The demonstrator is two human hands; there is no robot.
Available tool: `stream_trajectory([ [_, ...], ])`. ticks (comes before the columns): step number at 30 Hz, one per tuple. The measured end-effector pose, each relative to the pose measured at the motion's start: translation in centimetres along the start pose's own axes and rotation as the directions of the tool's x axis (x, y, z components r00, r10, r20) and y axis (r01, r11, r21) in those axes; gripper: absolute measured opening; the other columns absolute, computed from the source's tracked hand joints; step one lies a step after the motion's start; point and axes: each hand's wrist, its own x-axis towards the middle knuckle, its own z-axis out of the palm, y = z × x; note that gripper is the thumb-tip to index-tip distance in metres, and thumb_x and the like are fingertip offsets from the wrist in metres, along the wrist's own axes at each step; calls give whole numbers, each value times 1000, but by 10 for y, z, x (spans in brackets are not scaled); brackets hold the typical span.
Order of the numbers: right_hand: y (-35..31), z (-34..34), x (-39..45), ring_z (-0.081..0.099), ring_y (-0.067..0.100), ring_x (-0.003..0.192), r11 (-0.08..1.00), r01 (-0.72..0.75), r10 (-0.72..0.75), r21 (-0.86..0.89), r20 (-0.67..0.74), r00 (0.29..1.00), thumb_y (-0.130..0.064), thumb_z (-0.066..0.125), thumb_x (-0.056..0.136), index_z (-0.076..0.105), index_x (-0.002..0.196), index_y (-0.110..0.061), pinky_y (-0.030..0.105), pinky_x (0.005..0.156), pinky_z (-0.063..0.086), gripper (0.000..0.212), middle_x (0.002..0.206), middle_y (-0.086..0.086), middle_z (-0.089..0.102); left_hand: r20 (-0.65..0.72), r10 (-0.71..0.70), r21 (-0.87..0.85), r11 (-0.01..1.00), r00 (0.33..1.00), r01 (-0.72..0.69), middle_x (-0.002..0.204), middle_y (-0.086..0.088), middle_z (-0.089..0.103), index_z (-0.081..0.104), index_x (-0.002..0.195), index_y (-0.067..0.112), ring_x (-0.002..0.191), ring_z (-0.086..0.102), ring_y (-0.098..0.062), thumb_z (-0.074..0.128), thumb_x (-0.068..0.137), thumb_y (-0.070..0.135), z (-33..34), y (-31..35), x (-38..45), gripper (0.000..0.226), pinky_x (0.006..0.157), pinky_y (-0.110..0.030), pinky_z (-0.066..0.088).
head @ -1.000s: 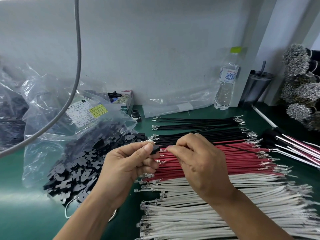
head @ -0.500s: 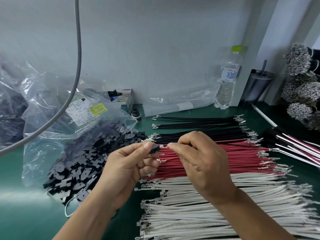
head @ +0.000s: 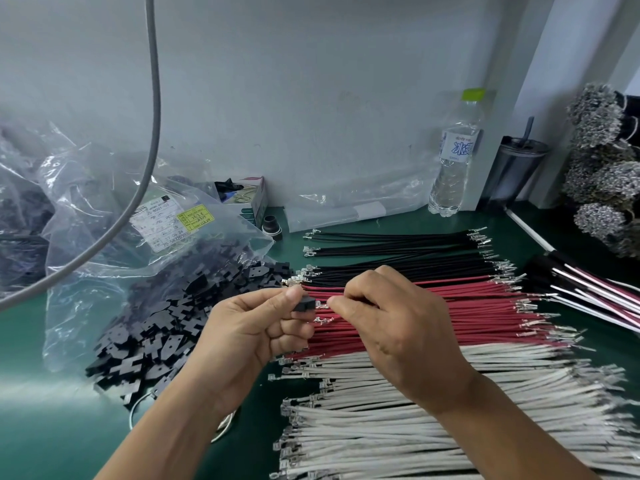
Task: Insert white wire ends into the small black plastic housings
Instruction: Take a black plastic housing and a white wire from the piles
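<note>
Left hand (head: 252, 334) pinches 1 small black housing (head: 305, 304) with its opening facing right; right hand (head: 391, 323) pinches a wire terminal (head: 323, 306) just beside it, likely lined up for insertion, wire colour hidden. White wires (head: 433, 420) lie in a row on the green desk (head: 52, 427), loose housings (head: 156, 327) spilling from a bag, near a grey wall.

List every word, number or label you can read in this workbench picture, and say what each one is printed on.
"水", large blue character: on the label of the water bottle; its smaller print is too blurred to read.
"27 06 24", roughly, among other digits I cannot make out: on the white sticker on the plastic bag.
Handwriting on the yellow sticker: unreadable.
Print on the small box: unreadable.
</note>
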Motion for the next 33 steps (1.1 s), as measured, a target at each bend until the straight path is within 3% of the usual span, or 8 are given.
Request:
stream_trajectory([
  [4,-5,2,0,50,17,74,998,-32,29,60,48,998,-4,63,96,74,91,-7,33,53,45,13,84,2,60,-4,-16,30,999,1000,17,87,-22,74,79,96,0,63,71,-22,83,73,25,4,-5,-3,34,57,-27,59],
  [7,-4,4,-1,55,17,75,987,-102,95,122,64,993,-8,65,97,76,97,-8,34,55,49,10,85,1,61,-27,145,204,969,989,-137,91,-18,78,81,101,11,71,75,-25,85,72,32,7,-6,-5,36,63,-27,61],
  [11,1,2,-1,61,16,79,968,-180,170,173,68,983,-15,70,94,76,102,-9,33,62,54,11,89,0,65,97,425,533,741,900,-407,86,-3,80,81,98,36,69,75,-22,84,71,28,8,-10,-7,29,65,-30,63],
  [15,6,-3,-1,60,16,76,971,-179,167,159,90,982,-18,75,91,75,90,-12,34,62,54,6,84,-2,64,101,420,538,739,902,-405,74,-4,77,82,88,36,58,72,-20,83,72,34,7,-12,-6,16,57,-27,60],
  [23,3,-5,3,56,14,73,958,-176,142,226,161,977,-24,65,96,70,86,-14,34,62,51,15,82,-5,60,160,419,485,755,894,-441,74,-11,76,83,88,30,56,69,-22,81,75,33,7,-13,-8,13,56,-29,60],
  [27,9,-23,10,57,11,74,985,-152,135,86,181,974,-30,71,93,74,85,-22,29,58,50,11,81,-11,63,146,429,524,731,891,-438,69,-7,74,82,86,27,57,66,-16,80,78,32,9,-15,-6,10,57,-24,55],
  [30,9,-39,14,51,7,77,979,-195,178,65,202,963,-30,75,88,75,83,-27,22,58,45,6,82,-15,58,115,487,559,689,866,-461,68,-5,73,82,87,31,58,64,-25,80,79,30,8,-17,-5,7,53,-34,55],
  [33,3,-44,12,54,-2,79,939,-311,209,147,472,857,-44,72,84,75,84,-35,24,68,46,10,81,-22,60,62,519,544,699,853,-465,71,-11,73,83,86,32,65,62,-41,82,78,29,4,-16,-1,9,55,-51,53],
])
